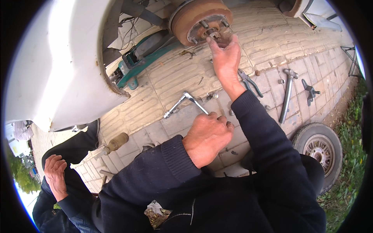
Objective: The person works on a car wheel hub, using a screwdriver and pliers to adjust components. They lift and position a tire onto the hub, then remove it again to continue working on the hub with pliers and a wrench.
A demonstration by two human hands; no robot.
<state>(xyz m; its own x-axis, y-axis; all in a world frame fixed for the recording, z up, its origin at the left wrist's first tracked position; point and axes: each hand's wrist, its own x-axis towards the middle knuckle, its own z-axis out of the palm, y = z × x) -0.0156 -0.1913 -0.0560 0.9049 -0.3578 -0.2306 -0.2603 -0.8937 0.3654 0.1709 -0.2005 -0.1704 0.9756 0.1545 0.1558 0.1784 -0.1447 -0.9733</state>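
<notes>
A rusty brown brake drum [186,23] with protruding wheel studs is in the upper middle, below the white car body. My right hand [226,58] reaches up to its centre. The thumb and fingers close around a castle nut [213,34] at the hub; part of the grip is hidden. Lower down, my left hand [208,136] is closed on the handle of a ratchet wrench [196,104]. Its head points away from me, and an extension with a socket [173,109] angles off to the left above the paving.
Pliers [248,82], a hammer [288,93] and a dark metal tool [311,92] lie right. A tyred wheel [318,149] rests by the grass. Left are a green floor jack [145,64], a tan-handled tool [116,143] and another person's hand [55,174].
</notes>
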